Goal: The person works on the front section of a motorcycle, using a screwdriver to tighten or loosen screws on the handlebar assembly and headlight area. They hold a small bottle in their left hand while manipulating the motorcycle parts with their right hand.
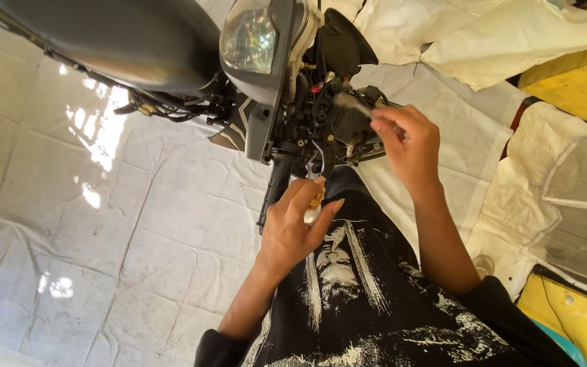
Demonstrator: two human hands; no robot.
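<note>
we see motorbike (287,102) cover off, wiring bare | right hand (407,139) pinches brush (353,103) | left hand (297,228) grips small tool (314,207) | cleaning midway, we judge

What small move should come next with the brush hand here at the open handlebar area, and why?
Probably a short stroke of the brush deeper into the exposed wiring. The right hand holds it with its bristles already at the opened housing behind the speedometer, while the left hand holds a small yellowish tool just below, apart from the parts.
</note>
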